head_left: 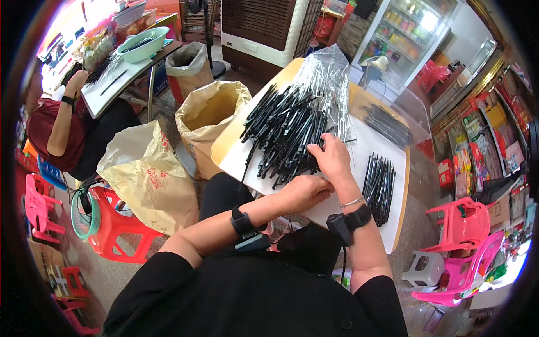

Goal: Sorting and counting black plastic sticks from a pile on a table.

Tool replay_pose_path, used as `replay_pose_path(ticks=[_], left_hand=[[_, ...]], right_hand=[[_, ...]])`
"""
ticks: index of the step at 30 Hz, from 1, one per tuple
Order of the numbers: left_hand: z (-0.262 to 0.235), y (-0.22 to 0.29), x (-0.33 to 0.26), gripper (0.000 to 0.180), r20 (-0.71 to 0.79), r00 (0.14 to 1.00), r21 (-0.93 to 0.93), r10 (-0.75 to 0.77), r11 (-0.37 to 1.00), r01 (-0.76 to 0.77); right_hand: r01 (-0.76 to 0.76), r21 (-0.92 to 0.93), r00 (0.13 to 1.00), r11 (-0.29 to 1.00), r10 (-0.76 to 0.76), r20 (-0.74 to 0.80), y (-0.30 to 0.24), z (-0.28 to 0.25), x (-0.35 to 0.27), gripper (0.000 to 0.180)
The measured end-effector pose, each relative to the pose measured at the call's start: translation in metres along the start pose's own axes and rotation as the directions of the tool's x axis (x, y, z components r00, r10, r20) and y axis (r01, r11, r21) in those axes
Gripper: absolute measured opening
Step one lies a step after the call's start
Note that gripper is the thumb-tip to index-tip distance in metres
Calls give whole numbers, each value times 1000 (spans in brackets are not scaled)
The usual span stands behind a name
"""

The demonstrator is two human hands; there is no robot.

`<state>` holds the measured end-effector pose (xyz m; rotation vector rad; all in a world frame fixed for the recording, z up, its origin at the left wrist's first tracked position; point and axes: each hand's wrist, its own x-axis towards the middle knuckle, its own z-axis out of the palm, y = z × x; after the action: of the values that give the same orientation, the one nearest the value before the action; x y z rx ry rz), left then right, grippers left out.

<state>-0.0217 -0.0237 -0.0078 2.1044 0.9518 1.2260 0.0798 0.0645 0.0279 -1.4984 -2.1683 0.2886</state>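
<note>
A large heap of thin black pen-like sticks covers the left part of the white-topped table in front of me. My right hand is at the heap's right edge, its fingers bent; whatever they hold is hidden. Just below and to the left is my left hand, fingers curled in near my right wrist, with any small thing in them out of sight. A neater bundle of black sticks lies to the right of my right wrist. Behind the heap sits a clear plastic bag with thin shiny pieces in it.
More dark sticks lie at the table's far right beside a clear plastic sheet. Open sacks and a yellowish bag stand left of the table. Another person sits at a side table. Pink chairs stand at right.
</note>
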Motion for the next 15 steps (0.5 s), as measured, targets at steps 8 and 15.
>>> replay_pose_path(ticks=[8, 15], left_hand=[[1, -9, -3, 19, 5, 997, -23, -77, 997, 77], [-7, 7, 5, 28, -5, 907, -323, -422, 859, 398]], right_hand=[[-123, -23, 992, 992, 122, -44, -8, -30, -28, 26], [-366, 846, 928, 389, 222, 300, 7, -52, -80, 27]])
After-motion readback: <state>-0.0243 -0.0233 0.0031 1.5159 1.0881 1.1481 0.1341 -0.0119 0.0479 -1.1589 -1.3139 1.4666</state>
